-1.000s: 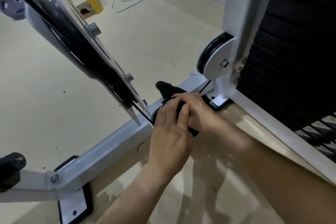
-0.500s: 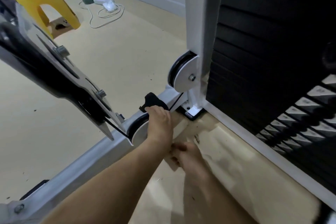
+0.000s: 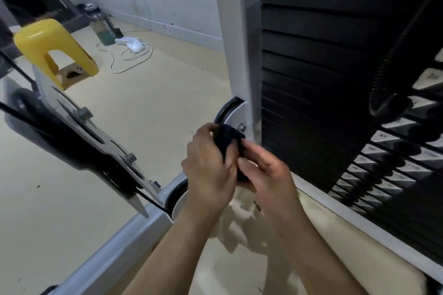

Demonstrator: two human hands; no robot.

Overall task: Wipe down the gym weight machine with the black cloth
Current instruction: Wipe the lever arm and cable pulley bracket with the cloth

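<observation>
The black cloth (image 3: 227,140) is bunched between both hands, lifted off the machine. My left hand (image 3: 211,172) grips its left side and my right hand (image 3: 266,175) pinches its right side. Just behind the cloth sits a white pulley cover (image 3: 236,115) at the foot of the white upright post (image 3: 233,43). The white base bar (image 3: 124,235) runs down to the lower left under my left forearm. The black weight stack (image 3: 323,79) fills the right side.
A grey lever arm with a black cable (image 3: 79,132) hangs at the left. A yellow plastic stool (image 3: 48,45), a bottle (image 3: 103,24) and a white cord (image 3: 129,55) lie on the beige floor beyond. A black coiled cable (image 3: 393,67) hangs at the right.
Both hands have risen from the base bar, carrying the cloth up in front of the pulley cover. My right hand has rejoined the cloth. The view has tilted upward.
</observation>
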